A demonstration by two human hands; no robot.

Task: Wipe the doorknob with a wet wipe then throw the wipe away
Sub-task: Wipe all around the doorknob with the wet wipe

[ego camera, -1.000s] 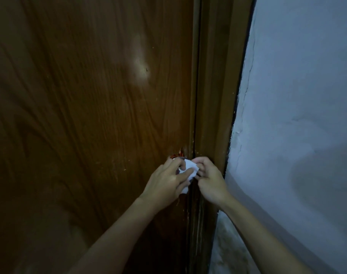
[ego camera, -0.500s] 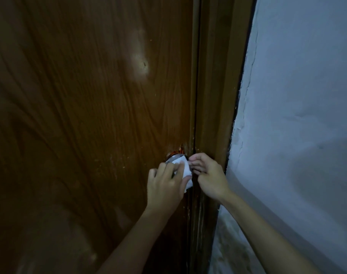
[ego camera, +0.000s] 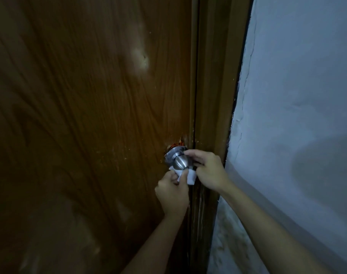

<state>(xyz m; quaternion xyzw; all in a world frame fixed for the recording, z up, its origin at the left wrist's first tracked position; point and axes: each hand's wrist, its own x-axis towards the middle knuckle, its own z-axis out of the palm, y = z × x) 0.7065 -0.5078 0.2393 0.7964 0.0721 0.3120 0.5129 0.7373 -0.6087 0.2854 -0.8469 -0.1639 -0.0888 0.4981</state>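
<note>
A silver metal doorknob [ego camera: 179,160] sticks out of the brown wooden door [ego camera: 89,115] near its right edge. A white wet wipe [ego camera: 185,175] is pressed against the underside of the knob. My left hand [ego camera: 171,191] is below the knob with its fingers closed on the wipe. My right hand [ego camera: 207,169] is at the knob's right side; its fingertips touch the knob's top and right side and its lower fingers meet the wipe. Most of the knob's top and front shows bare.
The door frame [ego camera: 214,95] runs upright just right of the knob. A pale painted wall [ego camera: 297,95] fills the right side, with a cracked edge along the frame. The scene is dim.
My left hand has slid down with the wipe from the top of the knob to its underside, uncovering the knob. My right hand stays at the knob's right side.
</note>
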